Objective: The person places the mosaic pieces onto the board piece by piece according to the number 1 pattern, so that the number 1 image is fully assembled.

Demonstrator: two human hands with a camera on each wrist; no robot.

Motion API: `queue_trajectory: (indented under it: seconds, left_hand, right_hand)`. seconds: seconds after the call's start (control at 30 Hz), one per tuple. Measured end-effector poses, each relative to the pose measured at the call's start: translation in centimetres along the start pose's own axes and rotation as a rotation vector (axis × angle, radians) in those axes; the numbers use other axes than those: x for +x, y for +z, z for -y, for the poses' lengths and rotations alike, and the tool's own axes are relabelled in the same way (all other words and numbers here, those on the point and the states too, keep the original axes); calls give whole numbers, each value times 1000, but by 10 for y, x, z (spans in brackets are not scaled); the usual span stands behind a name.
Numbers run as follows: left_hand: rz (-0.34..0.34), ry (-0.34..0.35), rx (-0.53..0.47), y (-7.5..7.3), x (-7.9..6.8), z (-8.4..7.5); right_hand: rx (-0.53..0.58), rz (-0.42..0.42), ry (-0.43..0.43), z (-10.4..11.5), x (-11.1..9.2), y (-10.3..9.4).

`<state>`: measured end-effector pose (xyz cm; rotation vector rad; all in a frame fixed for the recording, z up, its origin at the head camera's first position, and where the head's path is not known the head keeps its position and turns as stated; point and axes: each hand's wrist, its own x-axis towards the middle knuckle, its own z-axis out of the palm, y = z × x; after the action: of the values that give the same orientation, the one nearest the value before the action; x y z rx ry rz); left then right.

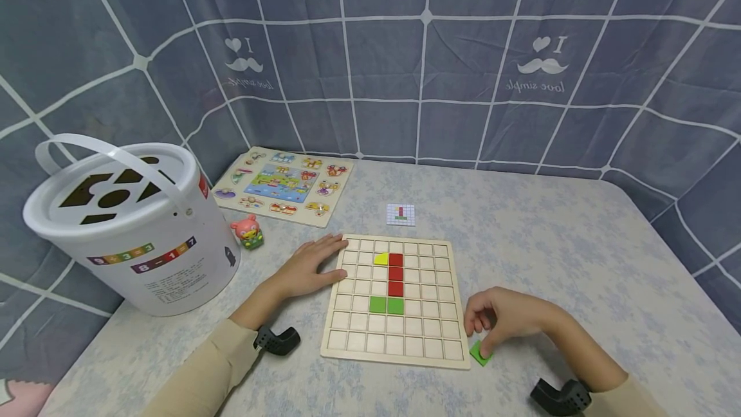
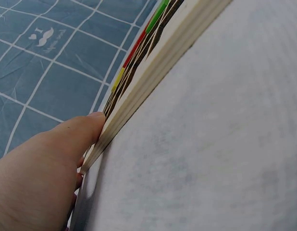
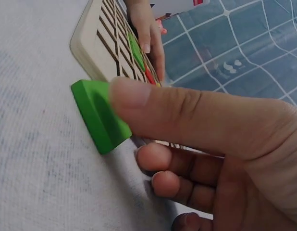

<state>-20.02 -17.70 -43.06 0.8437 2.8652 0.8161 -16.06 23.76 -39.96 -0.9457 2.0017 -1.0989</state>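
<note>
A wooden grid board point(image 1: 356, 343) lies flat on the table. On it sit a yellow rounded tile point(image 1: 381, 259), a column of red tiles point(image 1: 396, 274) and a row of two green tiles point(image 1: 386, 305). My left hand point(image 1: 309, 267) rests at the board's upper left edge, thumb and fingers extended against the rim. Off the board's lower right corner, my right hand point(image 1: 512, 315) pinches a loose green tile point(image 3: 98, 115) low at the table surface. Its thumb covers one edge of that tile, and the other fingers curl in beneath.
A small pattern card point(image 1: 401, 215) lies behind the board. Toward the back left are a picture puzzle board point(image 1: 231, 195), a pink-headed toy figure point(image 1: 248, 232) and a big white bucket point(image 1: 173, 275) with a slotted lid. A blue checked curtain point(image 1: 382, 63) hangs behind the table.
</note>
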Motion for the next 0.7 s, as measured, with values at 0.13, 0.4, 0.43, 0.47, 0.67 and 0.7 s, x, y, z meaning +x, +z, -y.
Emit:
queue_trajectory:
  seconds: [0.13, 0.4, 0.43, 0.47, 0.67, 0.7]
  left_hand:
    - [-3, 3, -2, 0, 0, 0]
    - [-5, 7, 3, 0, 0, 0]
    - [-6, 6, 2, 0, 0, 0]
    - [-6, 5, 0, 0, 0, -1]
    - [-4, 1, -6, -1, 0, -2]
    - [-4, 1, -5, -1, 0, -2]
  right_hand:
    - [-18, 16, 9, 4, -2, 1]
    - [-59, 28, 3, 8, -3, 1]
    - [-67, 30, -1, 9, -3, 1]
    - [-73, 33, -6, 9, -3, 1]
    - [-107, 46, -31, 8, -5, 0]
    - [-110, 46, -29, 8, -5, 1]
